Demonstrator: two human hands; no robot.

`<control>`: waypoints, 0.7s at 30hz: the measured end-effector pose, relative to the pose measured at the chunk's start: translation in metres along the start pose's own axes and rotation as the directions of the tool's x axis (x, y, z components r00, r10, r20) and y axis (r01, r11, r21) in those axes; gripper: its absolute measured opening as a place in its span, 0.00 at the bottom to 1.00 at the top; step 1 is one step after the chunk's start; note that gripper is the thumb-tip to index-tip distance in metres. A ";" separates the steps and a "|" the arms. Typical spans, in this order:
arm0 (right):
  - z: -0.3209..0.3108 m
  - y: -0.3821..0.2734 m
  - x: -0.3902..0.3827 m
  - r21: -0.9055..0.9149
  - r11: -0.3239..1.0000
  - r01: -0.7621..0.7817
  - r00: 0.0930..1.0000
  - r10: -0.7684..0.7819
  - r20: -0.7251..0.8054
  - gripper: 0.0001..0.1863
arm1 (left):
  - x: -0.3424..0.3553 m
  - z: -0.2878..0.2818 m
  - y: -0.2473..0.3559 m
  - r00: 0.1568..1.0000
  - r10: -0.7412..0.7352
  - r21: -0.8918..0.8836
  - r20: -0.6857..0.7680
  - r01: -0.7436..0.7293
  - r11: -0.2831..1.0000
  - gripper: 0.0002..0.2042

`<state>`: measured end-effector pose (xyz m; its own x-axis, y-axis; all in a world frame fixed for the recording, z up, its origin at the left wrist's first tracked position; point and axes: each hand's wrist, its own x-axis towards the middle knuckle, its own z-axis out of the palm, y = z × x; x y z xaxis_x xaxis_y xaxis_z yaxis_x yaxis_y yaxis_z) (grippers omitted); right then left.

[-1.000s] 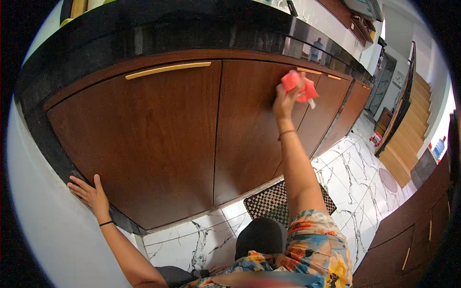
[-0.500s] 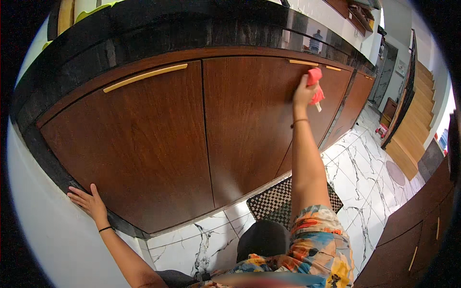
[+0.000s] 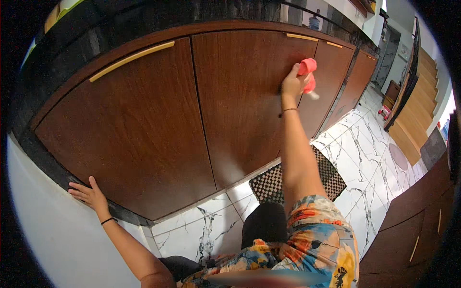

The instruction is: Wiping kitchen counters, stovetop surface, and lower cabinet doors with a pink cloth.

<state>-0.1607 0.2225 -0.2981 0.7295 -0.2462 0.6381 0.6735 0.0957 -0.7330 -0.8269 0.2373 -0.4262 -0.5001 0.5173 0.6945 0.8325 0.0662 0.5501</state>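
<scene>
My right hand (image 3: 292,86) is closed around a crumpled pinkish-red cloth (image 3: 308,67), with a pale end hanging from it. Arm stretched far out, I have it at the upper right part of the middle brown wooden cabinet door (image 3: 240,101), below that door's gold handle (image 3: 302,37). Whether the cloth presses on the wood, I cannot tell. My left hand (image 3: 91,196) lies with fingers spread on the black stone border (image 3: 53,165) and white wall beside the left cabinet door (image 3: 134,129). It holds nothing.
A black stone counter (image 3: 144,21) runs above the cabinets. On the marble-patterned floor (image 3: 213,230) lies a checkered mat (image 3: 266,185) under my right arm. More brown cabinets (image 3: 403,240) stand at right, with wooden stairs (image 3: 415,115) beyond. A blue bottle shape (image 3: 314,22) shows near the counter.
My right hand and the cloth have moved down the cabinet front, farther from the gold handle. The view has shifted slightly. My left hand rests where it was.
</scene>
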 end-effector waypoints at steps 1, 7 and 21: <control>0.000 -0.010 -0.025 0.068 0.997 -0.048 0.994 0.041 0.097 0.39 | 0.001 0.002 -0.006 0.999 0.022 0.012 -0.033 -0.021 1.000 0.42; -0.078 -0.097 -0.237 0.390 0.773 0.501 0.535 -0.630 0.562 0.31 | 0.004 -0.012 -0.013 0.999 0.049 0.002 0.017 -0.049 0.999 0.43; -0.057 0.056 -0.212 -0.108 0.980 -0.165 0.982 0.173 0.071 0.19 | -0.018 -0.029 0.010 0.973 0.014 -0.076 0.232 0.004 0.997 0.56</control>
<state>-0.2841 0.2249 -0.4882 0.8417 -0.1565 0.5167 0.5271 0.0306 -0.8493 -0.8164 0.2040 -0.4194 -0.4194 0.7022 0.5753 0.8098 0.0031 0.5867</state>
